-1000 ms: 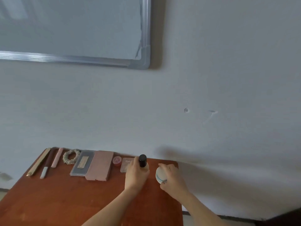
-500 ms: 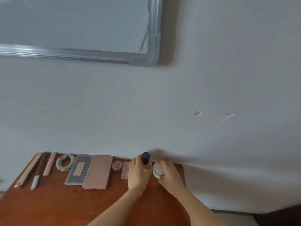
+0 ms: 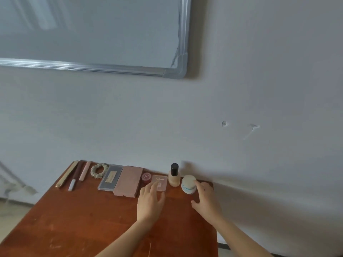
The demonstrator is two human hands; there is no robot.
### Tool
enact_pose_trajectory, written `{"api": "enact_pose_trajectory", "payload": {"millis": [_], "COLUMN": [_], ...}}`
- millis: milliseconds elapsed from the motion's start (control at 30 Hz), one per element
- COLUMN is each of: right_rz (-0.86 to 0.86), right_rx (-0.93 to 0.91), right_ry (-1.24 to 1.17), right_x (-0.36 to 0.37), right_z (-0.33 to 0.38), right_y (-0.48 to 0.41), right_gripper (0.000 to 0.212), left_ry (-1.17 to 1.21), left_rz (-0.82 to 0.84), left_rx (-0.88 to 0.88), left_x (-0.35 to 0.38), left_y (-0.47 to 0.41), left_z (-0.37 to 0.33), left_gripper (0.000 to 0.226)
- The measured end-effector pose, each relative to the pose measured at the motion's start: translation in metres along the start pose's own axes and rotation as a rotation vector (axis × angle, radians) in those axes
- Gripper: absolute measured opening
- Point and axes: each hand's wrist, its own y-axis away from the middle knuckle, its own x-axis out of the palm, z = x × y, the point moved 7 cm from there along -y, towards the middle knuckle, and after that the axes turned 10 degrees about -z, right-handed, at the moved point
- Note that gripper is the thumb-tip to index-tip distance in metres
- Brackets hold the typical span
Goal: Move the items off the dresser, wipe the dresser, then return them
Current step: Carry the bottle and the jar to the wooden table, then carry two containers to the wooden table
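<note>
Probably the return step: the bottle (image 3: 174,176) and white jar (image 3: 188,184) stand upright at the back right of the dresser (image 3: 92,219), ending a row of cosmetics along the wall. Left hand (image 3: 150,203) is spread, fingers over the pink compact (image 3: 159,182), holding nothing. Right hand (image 3: 207,199) is loose, one fingertip touching the jar. Next: draw both hands clear without tipping the bottle. No cloth in view; dresser front cut off; labels unreadable.
</note>
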Motion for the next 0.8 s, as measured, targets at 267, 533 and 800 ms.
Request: {"api": "enact_pose_trajectory", "payload": {"millis": [267,533,800], "right_rz": [-0.047,-0.191,-0.275], "right_rx": [0.024,0.208,0.411], "right_ry": [0.092,0.163,0.223], "right_x": [-0.03,-0.048,-0.047], "right_z": [0.018,0.051,0.09], "right_y": [0.044,0.112,0.22], "right_gripper": [0.065,0.064,0.063], "left_ry": [-0.077,0.075,0.124], "left_rz": [0.08,0.144,0.293], "left_rx": [0.132,0.293,0.52], "left_x": [-0.018,-0.054,-0.076], "left_y": [0.02,0.016,0.07], "left_z": [0.005,0.01,-0.001], "left_gripper": [0.049,0.048,0.049]}}
